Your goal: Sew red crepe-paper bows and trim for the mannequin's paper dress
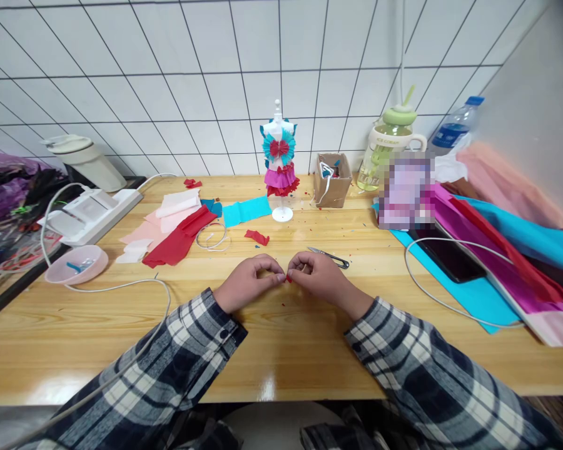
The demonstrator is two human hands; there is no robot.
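Note:
A small scrap of red crepe paper (pixel 289 279) shows between my fingertips, mostly covered by them. My left hand (pixel 251 279) pinches at its left edge, thumb and forefinger together. My right hand (pixel 323 278) is closed on the scrap from the other side. Just beyond my right hand lie thread snips (pixel 329 257). A crumpled red strip (pixel 257 237) rests on the table ahead of my left hand. Farther back stands a small white dress form (pixel 282 214), wearing a turquoise ruffled top with a red bow (pixel 280 149) and a magenta and red skirt (pixel 281 180).
Pink, red and turquoise paper pieces (pixel 181 237) lie left of centre near a coiled wire (pixel 211 237). A pink bowl (pixel 82 265) and power strip (pixel 106 219) are at left. Rightward are a cardboard box (pixel 333 181), drink bottle (pixel 394 134), dark phone (pixel 445 253) and a looping cable (pixel 410 275).

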